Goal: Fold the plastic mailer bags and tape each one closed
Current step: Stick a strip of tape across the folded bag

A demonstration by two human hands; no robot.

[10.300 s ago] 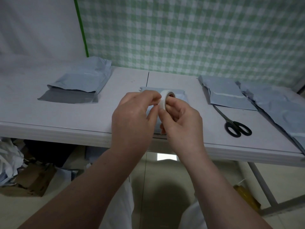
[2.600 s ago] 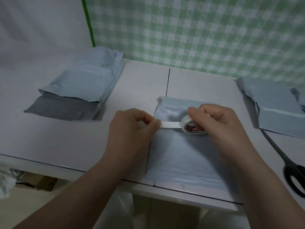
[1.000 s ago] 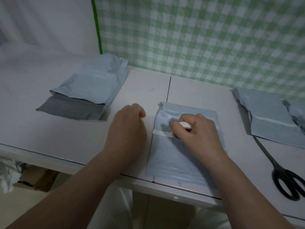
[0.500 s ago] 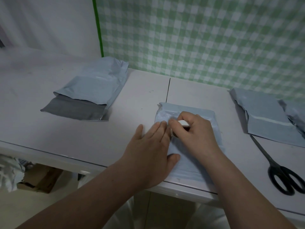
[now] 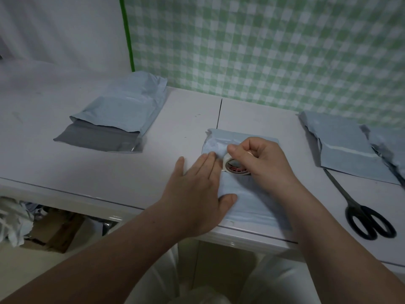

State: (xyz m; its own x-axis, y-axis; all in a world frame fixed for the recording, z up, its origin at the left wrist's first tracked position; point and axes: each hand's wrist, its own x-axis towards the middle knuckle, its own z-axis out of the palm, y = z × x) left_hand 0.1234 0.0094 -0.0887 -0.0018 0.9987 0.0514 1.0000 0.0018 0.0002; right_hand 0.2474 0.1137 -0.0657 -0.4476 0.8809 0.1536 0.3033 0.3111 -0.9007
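The folded mailer bag [image 5: 252, 194] lies at the table's [image 5: 109, 172] near edge, long axis running away from you. On its fold, your right hand [image 5: 260, 163] pinches the tape roll [image 5: 234, 166] tight. Your left hand [image 5: 197, 194] lies spread flat just left of the roll, fingertips [image 5: 211, 156] pressing the bag. I judge the tape runs rightward across the fold next; scissors [image 5: 363, 213] wait near your right.

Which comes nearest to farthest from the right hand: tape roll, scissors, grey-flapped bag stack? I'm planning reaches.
1. Tape roll, gripped in the right hand.
2. Scissors, on the table's right side.
3. Grey-flapped bag stack, far left.
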